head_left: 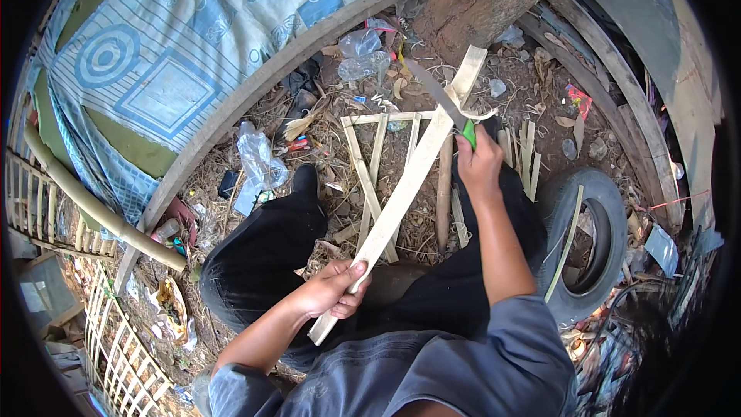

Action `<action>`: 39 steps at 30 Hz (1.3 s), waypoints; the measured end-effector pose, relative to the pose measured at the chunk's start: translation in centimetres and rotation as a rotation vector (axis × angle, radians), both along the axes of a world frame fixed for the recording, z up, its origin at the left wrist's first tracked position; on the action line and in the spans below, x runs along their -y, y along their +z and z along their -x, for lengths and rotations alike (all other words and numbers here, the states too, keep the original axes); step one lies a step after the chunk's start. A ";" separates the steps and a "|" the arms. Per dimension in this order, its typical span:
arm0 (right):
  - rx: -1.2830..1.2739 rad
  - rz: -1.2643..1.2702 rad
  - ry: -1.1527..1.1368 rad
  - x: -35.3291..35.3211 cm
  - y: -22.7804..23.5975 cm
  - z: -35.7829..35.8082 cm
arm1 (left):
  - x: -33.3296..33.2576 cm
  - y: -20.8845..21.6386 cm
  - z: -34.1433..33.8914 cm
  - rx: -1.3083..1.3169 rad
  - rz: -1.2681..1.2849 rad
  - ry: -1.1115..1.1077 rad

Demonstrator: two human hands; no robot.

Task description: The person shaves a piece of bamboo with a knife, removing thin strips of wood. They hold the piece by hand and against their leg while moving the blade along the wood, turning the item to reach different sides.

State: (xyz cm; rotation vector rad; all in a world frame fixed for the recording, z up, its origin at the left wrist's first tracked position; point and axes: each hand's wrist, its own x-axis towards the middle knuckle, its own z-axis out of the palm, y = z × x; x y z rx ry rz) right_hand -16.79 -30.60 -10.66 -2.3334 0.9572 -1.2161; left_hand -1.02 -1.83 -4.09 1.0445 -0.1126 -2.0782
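My left hand (333,291) is closed around the lower end of a long pale bamboo strip (405,185), which slants up and away to the right. In my right hand (480,161) is a knife (436,85) with a green handle, gripped tightly. Its blade lies across the strip near the far end, pointing up and left. A thin curled shaving (480,115) stands off the strip beside the blade. Between my legs, several cut bamboo pieces (361,166) lie or lean on the ground.
A black tire (552,293) lies to my right, with a thin bamboo sliver (567,243) across it. Ahead stands a tree trunk (478,0). A blue patterned cloth (174,62) covers a raised platform at far left. Plastic litter (258,158) and bamboo lattice (116,340) lie on the left.
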 end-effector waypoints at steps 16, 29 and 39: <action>0.213 -0.446 0.126 -4.8 -1.6 0.4 | 0.3 -1.1 -1.0 0.174 0.078 0.226; 0.454 -0.244 -0.078 -2.7 -3.3 -6.1 | 1.3 -0.3 0.7 -0.023 0.058 0.124; 0.869 -1.024 0.215 -5.0 -2.1 -4.0 | -1.0 -1.1 -2.4 0.138 0.121 0.232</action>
